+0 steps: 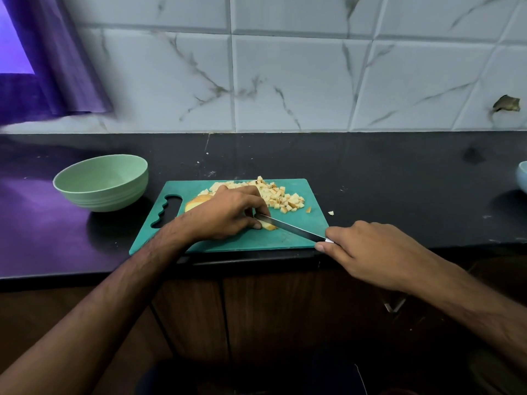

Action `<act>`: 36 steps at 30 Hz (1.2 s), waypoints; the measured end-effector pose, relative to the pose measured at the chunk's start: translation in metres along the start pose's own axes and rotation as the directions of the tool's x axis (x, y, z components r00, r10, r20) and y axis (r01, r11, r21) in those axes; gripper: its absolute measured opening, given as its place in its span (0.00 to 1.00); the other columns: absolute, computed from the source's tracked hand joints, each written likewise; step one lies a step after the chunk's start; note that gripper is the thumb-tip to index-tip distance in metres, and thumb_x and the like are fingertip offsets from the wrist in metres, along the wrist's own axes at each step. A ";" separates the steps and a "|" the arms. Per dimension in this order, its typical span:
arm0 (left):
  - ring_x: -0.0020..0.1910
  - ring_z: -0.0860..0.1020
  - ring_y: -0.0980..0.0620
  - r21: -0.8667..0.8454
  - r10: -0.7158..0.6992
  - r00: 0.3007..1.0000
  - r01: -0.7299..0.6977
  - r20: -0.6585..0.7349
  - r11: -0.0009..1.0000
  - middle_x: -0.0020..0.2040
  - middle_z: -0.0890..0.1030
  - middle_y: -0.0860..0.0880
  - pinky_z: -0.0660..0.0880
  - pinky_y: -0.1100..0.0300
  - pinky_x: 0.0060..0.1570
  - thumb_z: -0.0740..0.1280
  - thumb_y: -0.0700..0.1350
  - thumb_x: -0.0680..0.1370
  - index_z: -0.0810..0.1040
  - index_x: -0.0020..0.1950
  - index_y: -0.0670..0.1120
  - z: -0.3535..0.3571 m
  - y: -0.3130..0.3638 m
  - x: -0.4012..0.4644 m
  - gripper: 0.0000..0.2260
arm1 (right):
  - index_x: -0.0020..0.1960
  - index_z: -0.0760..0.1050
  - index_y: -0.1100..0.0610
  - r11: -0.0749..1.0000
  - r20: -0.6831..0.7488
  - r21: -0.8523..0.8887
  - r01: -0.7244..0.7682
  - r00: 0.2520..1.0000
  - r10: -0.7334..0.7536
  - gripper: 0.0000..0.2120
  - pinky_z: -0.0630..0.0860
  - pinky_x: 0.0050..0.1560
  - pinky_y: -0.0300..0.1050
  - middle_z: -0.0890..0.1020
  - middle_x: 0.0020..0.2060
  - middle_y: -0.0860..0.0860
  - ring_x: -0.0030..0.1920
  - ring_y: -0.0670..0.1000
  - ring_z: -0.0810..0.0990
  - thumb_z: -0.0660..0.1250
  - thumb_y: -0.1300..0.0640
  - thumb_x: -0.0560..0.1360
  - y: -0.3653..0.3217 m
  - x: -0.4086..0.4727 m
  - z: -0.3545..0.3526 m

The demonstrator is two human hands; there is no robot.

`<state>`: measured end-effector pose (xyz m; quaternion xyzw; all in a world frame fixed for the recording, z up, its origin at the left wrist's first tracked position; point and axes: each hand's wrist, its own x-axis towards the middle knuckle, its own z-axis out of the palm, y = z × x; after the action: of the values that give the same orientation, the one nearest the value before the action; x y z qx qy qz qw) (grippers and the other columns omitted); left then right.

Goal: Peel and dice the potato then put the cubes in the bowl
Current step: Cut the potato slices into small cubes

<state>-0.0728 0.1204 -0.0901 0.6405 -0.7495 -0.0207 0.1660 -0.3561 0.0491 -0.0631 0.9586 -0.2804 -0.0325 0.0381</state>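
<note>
Under the left hand, potato slice meets right hand's knife.

Potato on the green board

A small potato piece lies under the knife; many little cubes sit piled behind; the green bowl stands empty.

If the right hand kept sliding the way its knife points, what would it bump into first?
The right hand aims its knife up-left across the cutting board. The blade already meets the potato piece pinned under the left hand, so the fingers there look next in line, though depth is hard to judge.
</note>
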 end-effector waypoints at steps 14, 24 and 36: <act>0.45 0.72 0.67 0.068 -0.032 0.999 0.033 -0.013 0.997 0.57 0.68 0.62 0.60 0.54 0.52 0.74 0.50 0.77 0.83 0.56 0.59 -0.003 0.009 -0.002 0.08 | 0.46 0.69 0.49 0.998 0.136 -0.005 0.066 0.989 -0.065 0.20 0.67 0.33 0.38 0.77 0.40 0.47 0.34 0.46 0.75 0.48 0.38 0.84 -0.012 0.019 -0.005; 0.51 0.77 0.59 0.068 -0.038 0.992 0.047 -0.123 0.997 0.52 0.76 0.60 0.61 0.53 0.51 0.73 0.50 0.78 0.80 0.62 0.57 0.004 0.012 -0.012 0.13 | 0.48 0.62 0.47 0.977 -0.057 -0.204 -0.061 0.997 0.051 0.18 0.67 0.32 0.43 0.68 0.33 0.45 0.30 0.45 0.68 0.43 0.37 0.84 -0.006 -0.024 0.008; 0.47 0.77 0.59 0.124 -0.044 0.951 0.086 -0.307 0.989 0.46 0.79 0.60 0.65 0.52 0.53 0.70 0.55 0.79 0.80 0.52 0.55 0.014 0.018 -0.035 0.06 | 0.44 0.72 0.52 0.946 0.055 0.286 -0.151 0.988 0.141 0.23 0.68 0.36 0.43 0.76 0.38 0.48 0.36 0.46 0.74 0.49 0.38 0.84 -0.012 0.009 -0.002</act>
<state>-0.0897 0.1547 -0.1071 0.6703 -0.6931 0.1235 0.2346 -0.3420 0.0539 -0.0625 0.9297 -0.3532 -0.0047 -0.1049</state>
